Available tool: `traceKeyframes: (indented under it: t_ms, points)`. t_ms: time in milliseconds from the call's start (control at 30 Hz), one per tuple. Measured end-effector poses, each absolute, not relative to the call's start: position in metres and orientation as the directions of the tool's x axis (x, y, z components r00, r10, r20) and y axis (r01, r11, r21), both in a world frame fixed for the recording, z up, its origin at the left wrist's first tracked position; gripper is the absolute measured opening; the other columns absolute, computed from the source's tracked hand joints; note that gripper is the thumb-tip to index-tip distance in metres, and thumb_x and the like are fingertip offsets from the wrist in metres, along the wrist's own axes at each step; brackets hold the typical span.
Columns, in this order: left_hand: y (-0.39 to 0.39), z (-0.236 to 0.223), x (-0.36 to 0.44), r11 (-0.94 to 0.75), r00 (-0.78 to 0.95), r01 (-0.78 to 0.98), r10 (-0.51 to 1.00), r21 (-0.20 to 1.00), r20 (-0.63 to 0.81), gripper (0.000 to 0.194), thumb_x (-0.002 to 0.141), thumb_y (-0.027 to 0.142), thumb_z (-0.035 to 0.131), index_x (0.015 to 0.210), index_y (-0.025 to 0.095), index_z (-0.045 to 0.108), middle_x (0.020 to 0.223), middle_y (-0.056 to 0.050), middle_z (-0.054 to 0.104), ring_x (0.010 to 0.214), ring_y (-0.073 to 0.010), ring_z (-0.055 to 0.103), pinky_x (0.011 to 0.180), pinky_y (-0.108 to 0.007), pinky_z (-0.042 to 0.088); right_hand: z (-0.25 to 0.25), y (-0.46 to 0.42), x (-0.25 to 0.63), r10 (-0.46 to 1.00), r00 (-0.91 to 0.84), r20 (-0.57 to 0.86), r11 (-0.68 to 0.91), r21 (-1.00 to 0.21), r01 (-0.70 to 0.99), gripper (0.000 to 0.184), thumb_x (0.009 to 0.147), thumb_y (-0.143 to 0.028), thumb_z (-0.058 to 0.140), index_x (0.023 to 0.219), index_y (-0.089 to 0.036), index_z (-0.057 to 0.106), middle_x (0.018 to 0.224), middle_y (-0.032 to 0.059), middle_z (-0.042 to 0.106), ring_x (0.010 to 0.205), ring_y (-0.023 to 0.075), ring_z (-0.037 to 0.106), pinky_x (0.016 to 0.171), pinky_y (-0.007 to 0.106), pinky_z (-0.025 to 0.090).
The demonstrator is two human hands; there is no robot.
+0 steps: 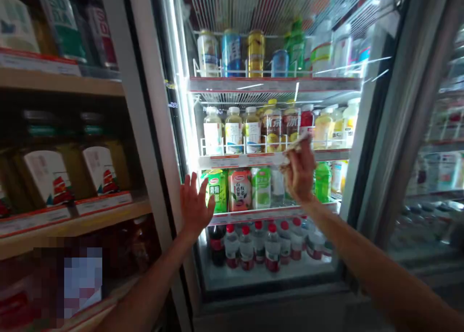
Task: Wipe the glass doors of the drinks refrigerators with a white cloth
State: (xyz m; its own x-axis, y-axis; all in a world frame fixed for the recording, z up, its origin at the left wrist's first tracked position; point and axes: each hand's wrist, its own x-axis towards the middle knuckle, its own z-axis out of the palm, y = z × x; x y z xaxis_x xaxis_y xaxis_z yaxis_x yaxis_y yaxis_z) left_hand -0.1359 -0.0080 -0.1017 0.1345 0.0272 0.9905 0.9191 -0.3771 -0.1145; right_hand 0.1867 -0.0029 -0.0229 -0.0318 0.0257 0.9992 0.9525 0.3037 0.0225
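A lit drinks fridge stands before me, its glass door (253, 286) showing streaks of reflected light. My left hand (194, 204) is open, its fingers spread at the left side of the door, beside the bright edge light. My right hand (301, 175) is raised in front of the middle shelves, its fingers closed on a pale crumpled cloth (300, 141). The cloth appears to lie against the glass. Behind my right hand, part of the price rail and some bottles are hidden. Green drink cartons (217, 192) and a red carton (239, 189) show between my hands.
On the left, a wooden shelf (108, 213) carries large bottles (47, 172) with white labels. The fridge holds cans (255, 54) on top and red-capped bottles (271, 247) at the bottom. Another fridge (431, 177) stands at the right, past a metal door frame (406, 114).
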Motion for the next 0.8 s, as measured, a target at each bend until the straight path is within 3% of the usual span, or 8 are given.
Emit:
traceKeyframes:
  t_ms: [133,200,300,367,433,667,733,800]
  points:
    - [-0.009,-0.102,-0.137,-0.356,0.146,0.928,0.075,-0.11,0.986,0.061,0.084,0.026,0.051,0.14,0.022,0.029,0.152,-0.009,0.013,0.14,-0.0277,0.013,0.112,-0.046,0.017,-0.054,-0.003,0.154,0.037,-0.492,0.87,0.378,0.444,0.813,0.061,0.085,-0.025,0.045,0.142,-0.031,0.023,0.148,0.001,0.029,0.138,0.0232,0.023,0.11,0.045,0.03]
    - [-0.009,-0.101,-0.137,-0.346,0.156,0.931,0.08,-0.12,0.984,0.063,0.084,0.026,0.051,0.142,0.023,0.025,0.153,-0.008,0.011,0.14,-0.0287,0.013,0.112,-0.047,0.018,-0.057,-0.001,0.177,0.038,-0.527,0.849,0.352,0.482,0.802,0.057,0.085,-0.024,0.045,0.14,-0.028,0.029,0.145,0.0042,0.035,0.138,0.0232,0.026,0.11,0.047,0.029]
    - [-0.009,-0.101,-0.136,-0.35,0.158,0.928,0.066,-0.125,0.985,0.067,0.084,0.025,0.052,0.143,0.025,0.021,0.153,-0.007,0.01,0.14,-0.0288,0.012,0.112,-0.048,0.018,-0.039,0.01,0.243,-0.036,-0.075,0.997,0.242,0.082,0.967,0.05,0.085,-0.023,0.041,0.135,-0.023,0.039,0.145,0.0092,0.034,0.135,0.0271,0.031,0.106,0.054,0.031]
    - [-0.009,-0.1,-0.135,-0.349,0.149,0.93,0.059,-0.119,0.987,0.069,0.083,0.024,0.053,0.144,0.027,0.018,0.153,-0.006,0.01,0.14,-0.0285,0.012,0.113,-0.048,0.017,-0.021,0.018,0.275,-0.145,0.246,0.958,0.219,-0.212,0.953,0.049,0.085,-0.022,0.037,0.134,-0.016,0.04,0.146,0.0148,0.031,0.134,0.0306,0.031,0.102,0.059,0.032]
    - [-0.01,-0.1,-0.134,-0.347,0.148,0.93,0.058,-0.119,0.987,0.072,0.083,0.023,0.053,0.144,0.028,0.016,0.153,-0.006,0.009,0.14,-0.0287,0.012,0.113,-0.048,0.017,-0.009,0.02,0.277,-0.195,0.337,0.921,0.24,-0.288,0.927,0.05,0.085,-0.021,0.034,0.134,-0.012,0.04,0.147,0.0167,0.027,0.135,0.0318,0.029,0.102,0.06,0.032]
    - [-0.014,-0.097,-0.132,-0.336,0.165,0.932,0.069,-0.133,0.984,0.073,0.083,0.023,0.053,0.145,0.027,0.013,0.153,-0.007,0.008,0.14,-0.029,0.011,0.112,-0.05,0.018,-0.034,0.0,0.151,-0.065,-0.395,0.916,0.385,0.388,0.837,0.062,0.086,-0.023,0.045,0.143,-0.027,0.022,0.152,0.002,0.02,0.14,0.0238,0.017,0.112,0.045,0.027]
    - [-0.014,-0.097,-0.133,-0.337,0.177,0.93,0.063,-0.146,0.982,0.073,0.083,0.023,0.053,0.145,0.027,0.014,0.153,-0.007,0.008,0.14,-0.0291,0.011,0.111,-0.051,0.019,-0.038,-0.002,0.155,-0.041,-0.5,0.865,0.387,0.475,0.79,0.063,0.086,-0.023,0.044,0.144,-0.027,0.02,0.149,0.0028,0.027,0.14,0.0222,0.019,0.112,0.044,0.027]
    - [-0.013,-0.098,-0.134,-0.344,0.181,0.927,0.06,-0.149,0.982,0.073,0.083,0.022,0.054,0.144,0.027,0.015,0.153,-0.007,0.008,0.14,-0.0293,0.011,0.111,-0.051,0.019,-0.032,0.001,0.182,-0.025,-0.422,0.906,0.355,0.403,0.844,0.059,0.087,-0.023,0.041,0.143,-0.028,0.022,0.149,0.0035,0.028,0.139,0.0224,0.022,0.111,0.047,0.026]
